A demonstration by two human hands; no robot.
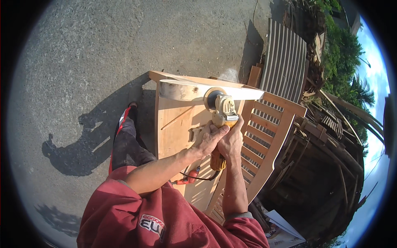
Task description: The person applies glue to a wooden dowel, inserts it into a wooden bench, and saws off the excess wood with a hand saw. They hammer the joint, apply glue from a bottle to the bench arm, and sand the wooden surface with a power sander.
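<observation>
Both hands are closed around a yellow angle grinder [225,110]. My left hand [209,141] grips it from the left, just behind its metal head. On its right side, my right hand [231,141] wraps round the body. The grinder's round disc [213,98] meets the face of a pale wooden board [182,91] with a rounded left end. Pale dust [229,75] hangs beyond the board. Beneath the grinder lies a wooden panel [173,120], joined to a slatted wooden frame [285,124] on the right. A dark cord trails from the grinder's rear end.
A red power tool [191,175] lies on the panel near my left forearm. Corrugated sheeting [283,62] leans at the far right beside piled scrap timber [326,140]. Grey pavement [91,53] stretches to the left, with my shadow across it.
</observation>
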